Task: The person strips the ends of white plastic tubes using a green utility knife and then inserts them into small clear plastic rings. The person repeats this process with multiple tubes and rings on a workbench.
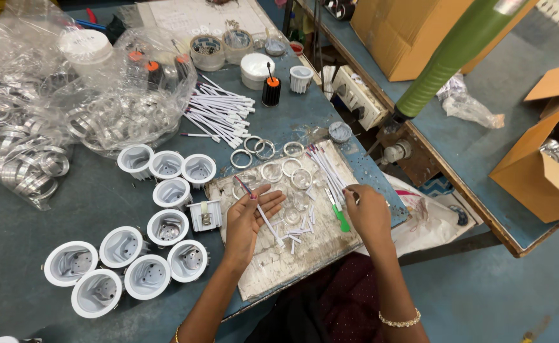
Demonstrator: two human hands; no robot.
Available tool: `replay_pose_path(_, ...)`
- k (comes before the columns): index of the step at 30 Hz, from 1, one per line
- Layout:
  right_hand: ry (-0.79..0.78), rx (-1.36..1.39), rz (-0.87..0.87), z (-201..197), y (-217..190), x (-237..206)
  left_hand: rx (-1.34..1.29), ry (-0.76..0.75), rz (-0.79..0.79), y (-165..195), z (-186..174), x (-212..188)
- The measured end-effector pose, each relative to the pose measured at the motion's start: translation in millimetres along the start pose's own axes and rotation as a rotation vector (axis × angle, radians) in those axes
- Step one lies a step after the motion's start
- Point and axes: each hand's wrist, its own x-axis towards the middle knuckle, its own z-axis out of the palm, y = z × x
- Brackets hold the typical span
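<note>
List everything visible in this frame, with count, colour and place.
housings: about eleven, white, left of board
board: one, scuffed white, table's near edge
wires: a pile, white, centre back
rings: several, silver, above board
ring bags: two, clear, far left
tape rolls: two, back centre
screwdriver: one, green handle, on board
boxes: several, brown cardboard, right
left hand: holds a white wire
right hand: on board, by screwdriver
</note>
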Motion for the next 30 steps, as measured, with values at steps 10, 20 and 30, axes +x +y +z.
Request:
replay_pose_path(10, 0.061, 0.296, -0.489, 43, -75, 84, 0.003, -0.002, 0.006, -12, 1, 3)
replay_pose_path(20, -0.132, 0.008, -0.582, 98, -205, 144, -0.014, 0.010, -0.005, -23, -4, 11)
replay_pose_path(30, -0.314, 0.104, -0.403, 85, -176, 157, -0.026, 0.023, -0.010, -25, -4, 12)
